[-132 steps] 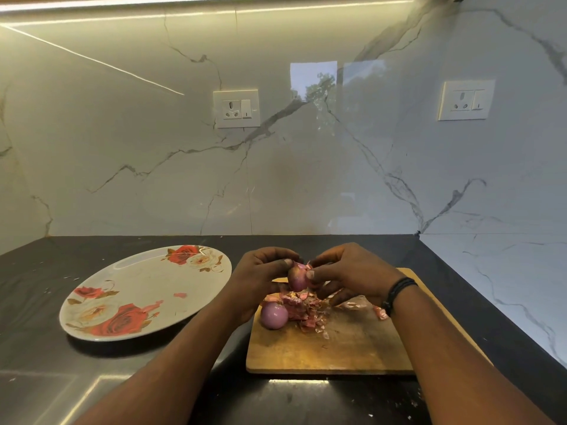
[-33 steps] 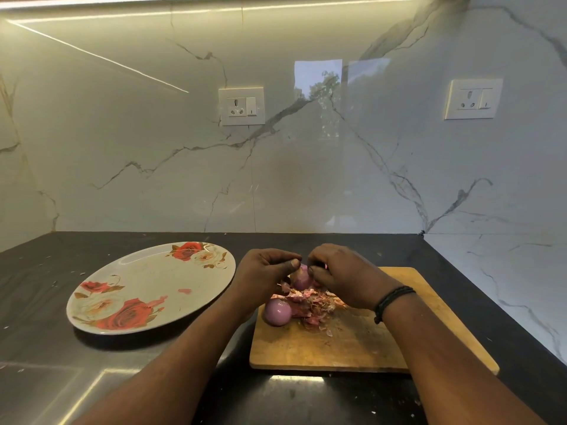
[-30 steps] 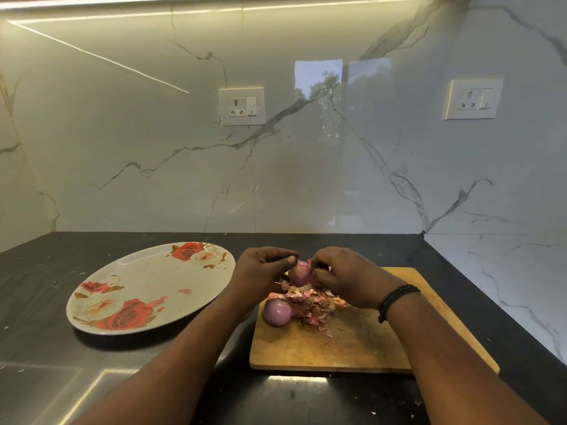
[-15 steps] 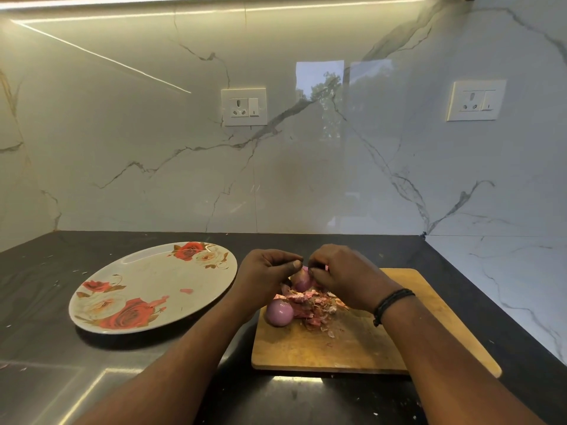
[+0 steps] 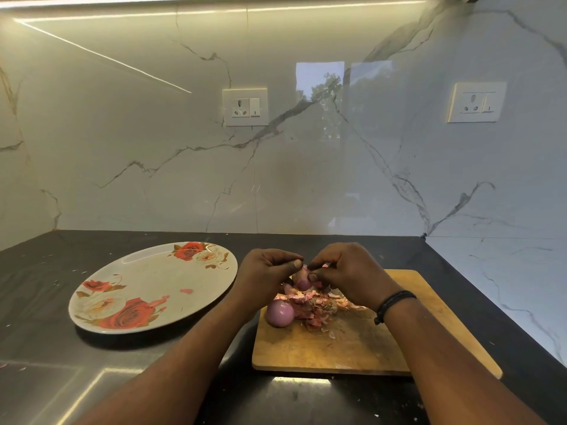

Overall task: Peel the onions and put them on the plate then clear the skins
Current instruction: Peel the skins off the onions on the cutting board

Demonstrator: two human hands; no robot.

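Dark counter (image 5: 46,302), hands (image 5: 306,271) gripping onion (image 5: 303,282) over board (image 5: 352,348)

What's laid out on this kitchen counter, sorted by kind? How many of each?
Onions: 2, one held, one on the board
Plates: 1
Cutting boards: 1
Skin piles: 1
Wall sockets: 2
Total: 7

A single wide-angle view from the person's head looks forward and slightly down across the dark table (image 5: 46,302) toward the marble wall (image 5: 153,148), which fills the upper half. Both forearms enter from the bottom edge, so the cutting board (image 5: 352,348) and floral plate (image 5: 147,271) sit close below. Straight lines bow near the edges.
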